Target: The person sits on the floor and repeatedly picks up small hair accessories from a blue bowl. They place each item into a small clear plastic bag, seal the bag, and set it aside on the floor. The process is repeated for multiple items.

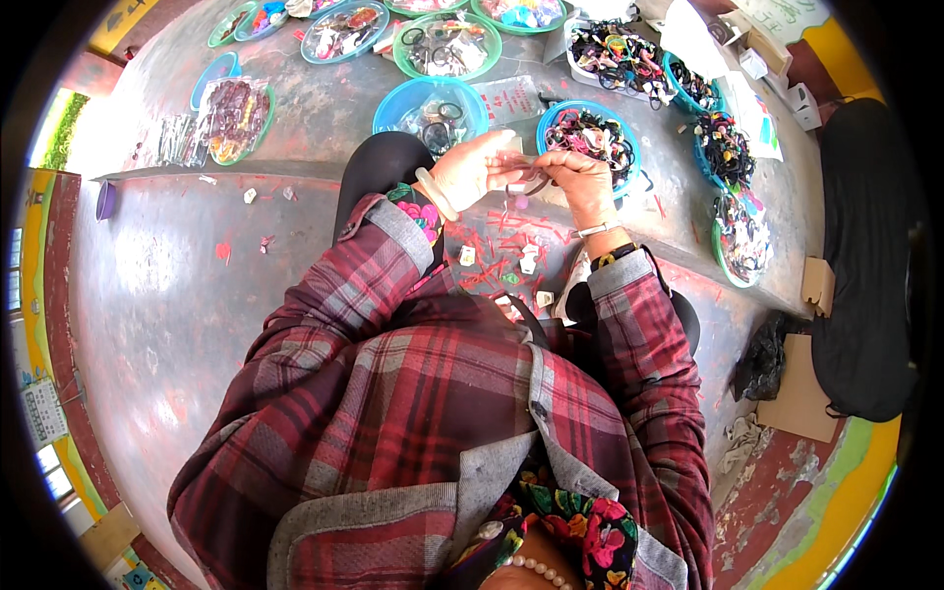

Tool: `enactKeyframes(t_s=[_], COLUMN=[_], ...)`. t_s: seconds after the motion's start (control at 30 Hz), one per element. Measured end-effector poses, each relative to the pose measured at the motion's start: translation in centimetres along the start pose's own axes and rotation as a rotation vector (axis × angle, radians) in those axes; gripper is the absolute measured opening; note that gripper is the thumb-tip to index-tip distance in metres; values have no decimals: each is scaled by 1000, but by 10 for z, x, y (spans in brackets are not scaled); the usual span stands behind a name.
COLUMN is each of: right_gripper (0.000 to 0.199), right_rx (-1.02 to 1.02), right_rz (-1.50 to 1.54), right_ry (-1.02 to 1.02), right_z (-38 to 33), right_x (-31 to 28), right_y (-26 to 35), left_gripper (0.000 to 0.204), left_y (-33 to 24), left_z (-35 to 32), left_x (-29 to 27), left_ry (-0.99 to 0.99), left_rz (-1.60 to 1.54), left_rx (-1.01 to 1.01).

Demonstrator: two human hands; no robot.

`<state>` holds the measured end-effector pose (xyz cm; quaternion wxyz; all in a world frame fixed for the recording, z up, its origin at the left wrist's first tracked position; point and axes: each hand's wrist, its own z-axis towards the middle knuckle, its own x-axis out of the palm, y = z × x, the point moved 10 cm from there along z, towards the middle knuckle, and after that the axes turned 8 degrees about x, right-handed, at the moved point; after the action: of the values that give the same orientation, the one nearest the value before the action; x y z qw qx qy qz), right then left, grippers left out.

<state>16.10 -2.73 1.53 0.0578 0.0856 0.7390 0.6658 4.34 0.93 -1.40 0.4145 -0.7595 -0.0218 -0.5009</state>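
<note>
Above the step's edge, my left hand (470,175) and my right hand (582,185) meet in front of me. A dark looped hair tie (531,184) stretches between them, pinched in the right fingertips. The left fingers close on its other side, along with something pale and see-through that I cannot make out. Just beyond the left hand stands a blue basin (429,98) with black hair ties in clear bags. Near the right hand is a blue basket (634,147) full of black, red and pink hair ties.
More baskets and basins of hair accessories, such as a green basket (490,49), ring the raised floor. A white box (590,77) overflows with hair ties. Bagged brown items (234,116) lie at left. Red scraps (497,231) litter the floor. Cardboard (798,388) lies at right.
</note>
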Motion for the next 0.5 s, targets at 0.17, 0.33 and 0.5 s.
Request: enactKeyframes(t_s=[0.17, 0.33, 0.5], right_gripper=[17, 18, 19], right_rx=[23, 40, 58], right_rz=[-43, -38, 88], right_ry=[-15, -1, 0], right_z=[0, -1, 3], right_x=[1, 3, -6], right_y=[-4, -2, -10], left_gripper=[25, 20, 21], left_y=[0, 4, 1], left_z=[-2, 1, 4], left_x=[-1, -14, -16], left_ry=[-38, -67, -88], left_rz=[159, 190, 227], left_rx=[18, 24, 60])
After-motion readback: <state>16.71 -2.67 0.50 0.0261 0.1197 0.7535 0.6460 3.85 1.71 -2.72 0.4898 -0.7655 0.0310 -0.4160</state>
